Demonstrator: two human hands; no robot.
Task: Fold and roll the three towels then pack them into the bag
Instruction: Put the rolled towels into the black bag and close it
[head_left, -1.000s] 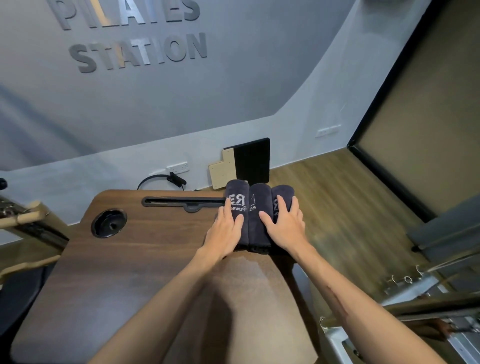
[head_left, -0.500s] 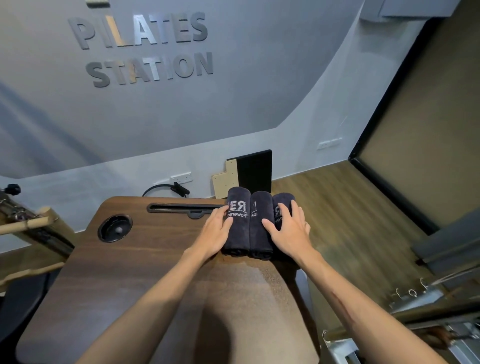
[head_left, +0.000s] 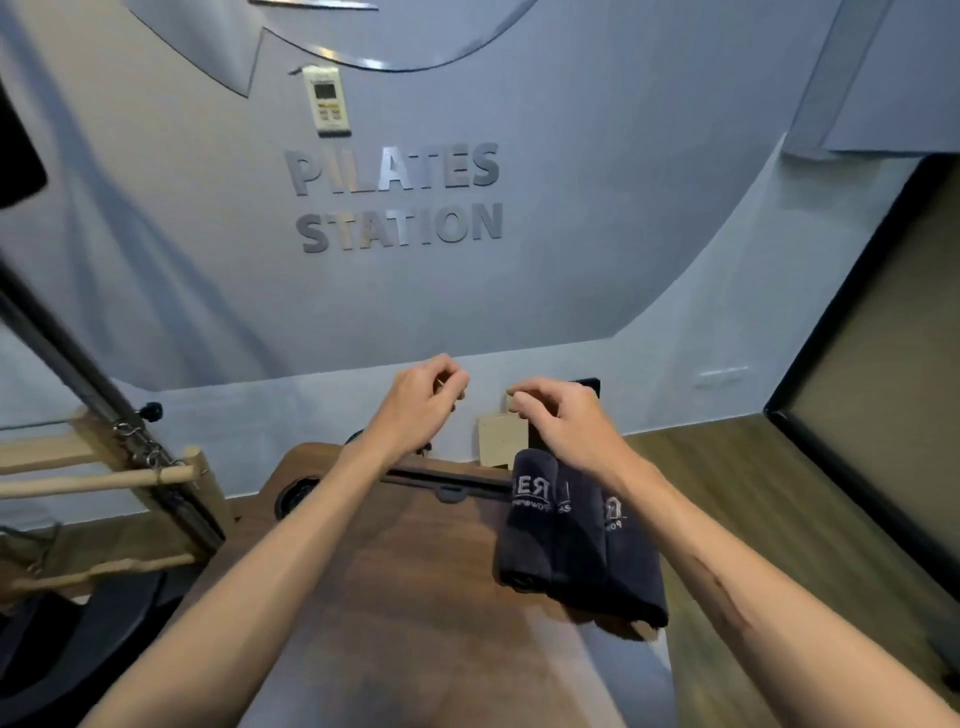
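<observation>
Both hands (head_left: 488, 410) now off the towels (head_left: 571, 535)

Three rolled towels (head_left: 571, 540) lie side by side, touching, on the table (head_left: 395, 582) at its right edge, about 4 o'clock from frame centre. A slot (head_left: 447, 480) runs along the table's far edge, just left of the rolls; a round recess (head_left: 296, 499) at 9 o'clock from it. Left hand (head_left: 421, 400) and right hand (head_left: 566, 415) are raised above the far edge, apart. A board (head_left: 501, 436) leans on the wall behind the rolls. Wall lettering (head_left: 397, 200) at 12 o'clock.
</observation>
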